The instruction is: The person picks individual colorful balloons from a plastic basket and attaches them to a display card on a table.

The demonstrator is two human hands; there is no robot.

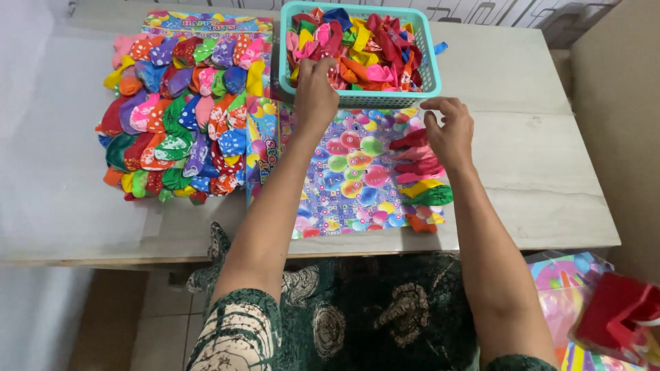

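The basket (426,86) is moulded teal plastic with an open lattice wall, slightly shiny. The loose balloons (375,51) heaped in it are soft rubber — limp, wrinkled, dull rather than glossy. The card (347,175) lying flat is printed paper with a slick, glossy face, and the filled card (175,113) beside it carries the same matt rubber balloons, some with printed spots. The counter (529,172) looks like smooth pale stone or laminate — faintly veined, low sheen. The sleeves are patterned cloth.

Bare table (522,89) right of basket (427,75)
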